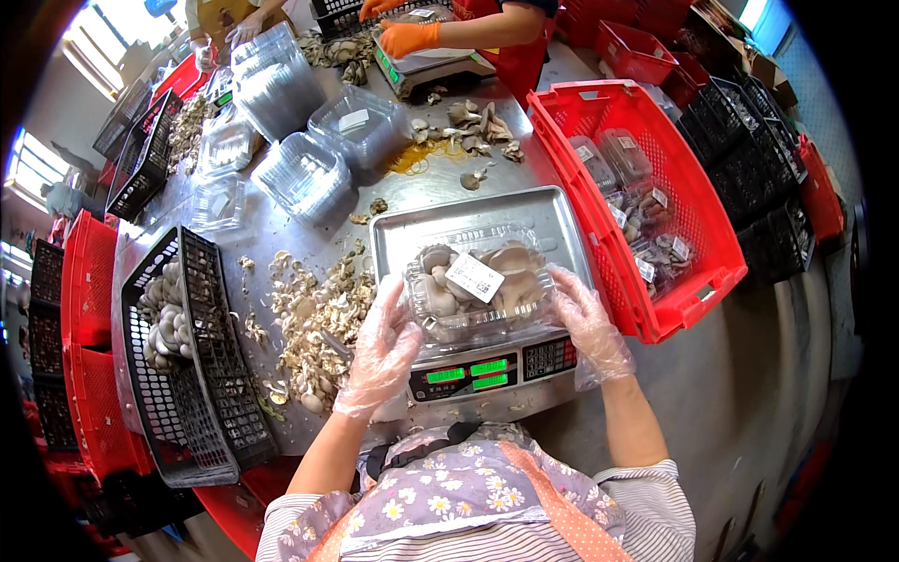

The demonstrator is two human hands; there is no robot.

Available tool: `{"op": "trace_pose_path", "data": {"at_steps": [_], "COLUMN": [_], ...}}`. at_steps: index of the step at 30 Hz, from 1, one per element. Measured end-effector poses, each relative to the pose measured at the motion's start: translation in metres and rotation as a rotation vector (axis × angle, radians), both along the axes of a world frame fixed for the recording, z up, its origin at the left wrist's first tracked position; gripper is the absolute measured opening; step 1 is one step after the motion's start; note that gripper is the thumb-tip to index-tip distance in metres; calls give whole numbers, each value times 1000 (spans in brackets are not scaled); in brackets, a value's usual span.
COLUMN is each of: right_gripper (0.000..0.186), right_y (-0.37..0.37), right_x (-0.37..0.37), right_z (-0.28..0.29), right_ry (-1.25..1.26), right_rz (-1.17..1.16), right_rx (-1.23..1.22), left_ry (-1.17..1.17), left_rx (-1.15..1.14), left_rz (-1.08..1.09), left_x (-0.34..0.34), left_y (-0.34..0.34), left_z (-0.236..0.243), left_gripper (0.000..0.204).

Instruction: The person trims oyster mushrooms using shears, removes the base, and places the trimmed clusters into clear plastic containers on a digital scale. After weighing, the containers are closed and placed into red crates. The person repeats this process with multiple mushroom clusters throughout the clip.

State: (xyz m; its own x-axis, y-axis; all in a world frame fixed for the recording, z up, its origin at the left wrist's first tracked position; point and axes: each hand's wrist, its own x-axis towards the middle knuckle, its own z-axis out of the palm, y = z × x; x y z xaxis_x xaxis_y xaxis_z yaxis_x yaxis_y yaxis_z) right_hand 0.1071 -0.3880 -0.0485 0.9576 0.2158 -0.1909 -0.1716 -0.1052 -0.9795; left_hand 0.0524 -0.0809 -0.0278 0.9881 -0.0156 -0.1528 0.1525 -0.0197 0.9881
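Observation:
A closed clear plastic clamshell of grey mushrooms [510, 286], with a white label on its lid, is over the steel tray [482, 211] of a weighing scale with green displays. My left hand [379, 351], in a clear plastic glove, grips the clamshell's left side. My right hand [585, 323], gloved the same way, holds its right side. Loose mushroom trimmings [314, 314] lie left of the scale. Whether the clamshell rests on the tray or is just above it I cannot tell.
A red crate [702, 281] with packed clamshells stands at right, a black crate of mushrooms [215, 375] at left. Stacked empty containers [295, 183], loose mushrooms and yellow rubber bands cover the back. Two co-workers [524, 37] work across the steel table. More crates [89, 300] flank it.

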Motion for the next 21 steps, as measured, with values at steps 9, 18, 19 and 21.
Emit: {"op": "trace_pose_path", "data": {"at_steps": [9,18,19,21], "right_gripper": [41,26,26,26], "right_y": [-11,4,5,4], "right_x": [29,28,28,27], "right_z": [28,1,2,2], "right_ry": [-99,277,311,378], "right_rz": [-77,-238,-236,-233], "right_rx": [-57,421,508,683], "left_ry": [-93,-116,-117,-163], "left_rx": [203,261,295,377], "left_rz": [-62,-44,-51,-43], "left_x": [-1,1,2,3], "left_y": [-13,-12,-13,-15], "left_z": [3,0,7,10], "left_gripper": [73,71,71,68]}}
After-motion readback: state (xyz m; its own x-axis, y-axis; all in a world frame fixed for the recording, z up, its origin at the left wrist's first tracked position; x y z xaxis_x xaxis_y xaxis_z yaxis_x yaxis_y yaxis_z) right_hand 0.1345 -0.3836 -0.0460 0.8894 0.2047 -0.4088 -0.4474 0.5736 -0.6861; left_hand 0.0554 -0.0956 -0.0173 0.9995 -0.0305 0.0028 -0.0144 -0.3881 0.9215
